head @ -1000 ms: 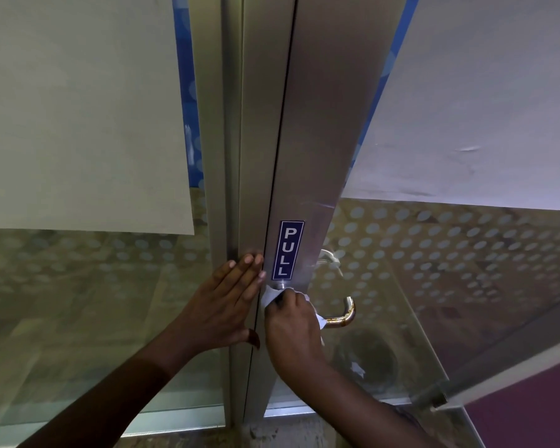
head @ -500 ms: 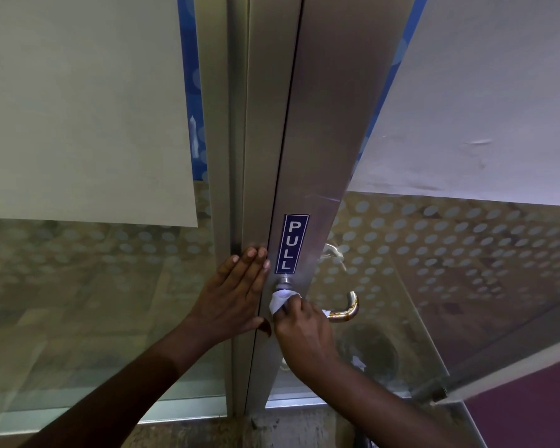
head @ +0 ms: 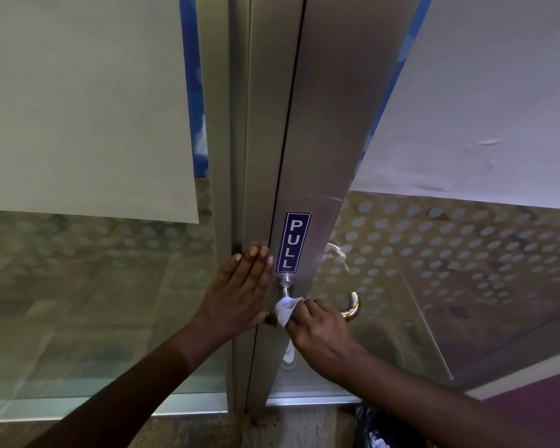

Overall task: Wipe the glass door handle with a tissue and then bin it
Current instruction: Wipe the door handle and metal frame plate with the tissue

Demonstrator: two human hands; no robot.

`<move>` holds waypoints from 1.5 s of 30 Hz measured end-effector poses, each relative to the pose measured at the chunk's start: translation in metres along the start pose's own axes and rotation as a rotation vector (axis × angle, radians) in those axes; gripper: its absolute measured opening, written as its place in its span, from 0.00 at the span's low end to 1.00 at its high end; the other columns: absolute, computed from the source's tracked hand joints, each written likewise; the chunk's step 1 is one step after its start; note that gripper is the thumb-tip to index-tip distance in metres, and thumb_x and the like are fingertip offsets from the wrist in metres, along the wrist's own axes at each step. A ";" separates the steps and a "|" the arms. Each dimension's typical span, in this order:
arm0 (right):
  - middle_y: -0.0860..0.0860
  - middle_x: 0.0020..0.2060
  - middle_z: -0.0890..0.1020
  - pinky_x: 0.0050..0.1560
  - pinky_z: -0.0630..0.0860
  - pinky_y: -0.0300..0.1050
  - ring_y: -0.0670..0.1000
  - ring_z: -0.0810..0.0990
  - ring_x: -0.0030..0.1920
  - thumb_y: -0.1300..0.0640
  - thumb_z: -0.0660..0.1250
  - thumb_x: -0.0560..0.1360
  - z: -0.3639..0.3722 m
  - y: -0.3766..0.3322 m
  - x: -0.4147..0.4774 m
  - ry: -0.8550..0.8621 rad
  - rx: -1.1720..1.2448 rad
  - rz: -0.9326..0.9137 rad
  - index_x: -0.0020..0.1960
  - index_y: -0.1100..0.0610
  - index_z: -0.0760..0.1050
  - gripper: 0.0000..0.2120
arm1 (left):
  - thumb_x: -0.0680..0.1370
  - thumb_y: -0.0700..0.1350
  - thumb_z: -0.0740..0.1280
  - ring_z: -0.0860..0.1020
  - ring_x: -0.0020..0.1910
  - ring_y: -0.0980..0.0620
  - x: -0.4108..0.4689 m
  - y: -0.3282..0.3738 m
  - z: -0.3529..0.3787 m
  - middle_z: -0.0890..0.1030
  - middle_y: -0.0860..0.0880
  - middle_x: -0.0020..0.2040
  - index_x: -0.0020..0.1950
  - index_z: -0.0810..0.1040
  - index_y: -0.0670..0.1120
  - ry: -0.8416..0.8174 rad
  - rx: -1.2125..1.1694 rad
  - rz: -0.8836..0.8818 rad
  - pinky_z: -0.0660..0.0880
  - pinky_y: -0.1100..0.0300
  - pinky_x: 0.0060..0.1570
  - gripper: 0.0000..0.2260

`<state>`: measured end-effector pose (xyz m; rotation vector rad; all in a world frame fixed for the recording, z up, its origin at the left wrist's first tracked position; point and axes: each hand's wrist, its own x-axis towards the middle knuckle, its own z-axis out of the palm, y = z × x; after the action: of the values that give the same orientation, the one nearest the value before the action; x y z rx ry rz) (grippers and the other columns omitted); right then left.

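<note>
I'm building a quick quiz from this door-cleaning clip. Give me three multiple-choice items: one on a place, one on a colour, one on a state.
1. Where is the tissue?
A. on the floor
B. in the right hand at the handle
C. stuck on the sign

2. What colour is the PULL sign?
A. blue
B. red
C. green

3. How is the left hand?
A. clenched
B. flat, open, against the door frame
C. holding the tissue

Answers: 1 B, the tissue pokes out of that hand's grip; 2 A, white letters on blue; 3 B, fingers spread on metal.
</note>
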<state>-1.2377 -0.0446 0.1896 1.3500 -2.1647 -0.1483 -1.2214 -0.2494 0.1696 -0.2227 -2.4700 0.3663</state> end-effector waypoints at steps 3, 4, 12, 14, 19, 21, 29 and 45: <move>0.58 0.34 0.78 0.33 0.75 0.49 0.57 0.76 0.33 0.69 0.64 0.71 0.001 0.009 -0.004 0.013 0.069 -0.051 0.55 0.67 0.78 0.13 | 0.58 0.76 0.70 0.43 0.80 0.38 0.000 -0.001 -0.001 0.42 0.34 0.80 0.78 0.45 0.33 -0.026 0.031 0.004 0.39 0.44 0.78 0.68; 0.58 0.33 0.78 0.32 0.74 0.48 0.57 0.75 0.32 0.69 0.65 0.70 0.001 0.012 -0.005 0.020 0.095 -0.076 0.52 0.66 0.79 0.11 | 0.57 0.75 0.71 0.42 0.80 0.38 0.000 -0.001 -0.002 0.42 0.34 0.80 0.78 0.45 0.33 -0.036 0.034 0.005 0.39 0.44 0.78 0.69; 0.57 0.38 0.82 0.36 0.75 0.48 0.57 0.78 0.35 0.67 0.63 0.76 0.003 0.033 -0.018 0.075 0.188 -0.168 0.55 0.65 0.80 0.11 | 0.59 0.77 0.68 0.40 0.79 0.37 0.001 -0.001 -0.006 0.40 0.33 0.79 0.78 0.44 0.32 -0.035 0.046 0.001 0.39 0.44 0.78 0.68; 0.58 0.39 0.83 0.36 0.76 0.49 0.57 0.79 0.36 0.68 0.64 0.75 0.003 0.036 -0.020 0.084 0.197 -0.175 0.54 0.66 0.80 0.10 | 0.59 0.78 0.66 0.40 0.79 0.37 0.002 0.000 -0.007 0.40 0.33 0.79 0.78 0.44 0.32 -0.030 0.044 -0.002 0.39 0.44 0.78 0.67; 0.59 0.39 0.83 0.36 0.77 0.48 0.58 0.81 0.37 0.68 0.63 0.76 0.001 0.044 -0.026 0.105 0.191 -0.181 0.51 0.68 0.81 0.09 | 0.60 0.79 0.66 0.41 0.79 0.37 0.002 0.000 -0.006 0.40 0.34 0.79 0.78 0.45 0.32 -0.023 0.035 -0.005 0.39 0.45 0.78 0.67; 0.58 0.39 0.83 0.36 0.77 0.47 0.57 0.80 0.36 0.67 0.64 0.76 -0.001 0.048 -0.030 0.100 0.184 -0.162 0.50 0.67 0.81 0.09 | 0.59 0.79 0.67 0.41 0.79 0.38 0.003 0.000 -0.005 0.41 0.34 0.79 0.78 0.45 0.32 -0.027 0.029 -0.007 0.39 0.45 0.78 0.68; 0.56 0.48 0.84 0.41 0.77 0.46 0.55 0.82 0.46 0.64 0.66 0.77 -0.004 0.059 -0.037 0.026 0.226 -0.148 0.57 0.64 0.79 0.10 | 0.57 0.78 0.68 0.41 0.80 0.38 0.003 0.001 -0.004 0.41 0.34 0.79 0.78 0.45 0.33 -0.034 0.014 -0.015 0.39 0.45 0.78 0.69; 0.58 0.28 0.79 0.29 0.73 0.40 0.52 0.78 0.26 0.63 0.68 0.71 -0.054 0.052 -0.033 0.275 1.535 1.328 0.41 0.58 0.83 0.05 | 0.57 0.78 0.67 0.43 0.80 0.38 0.003 0.004 -0.001 0.43 0.35 0.80 0.78 0.46 0.33 -0.058 -0.040 -0.045 0.40 0.45 0.78 0.68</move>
<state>-1.2392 0.0196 0.2406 0.0165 -2.2853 2.2987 -1.2227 -0.2444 0.1709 -0.1756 -2.5363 0.3083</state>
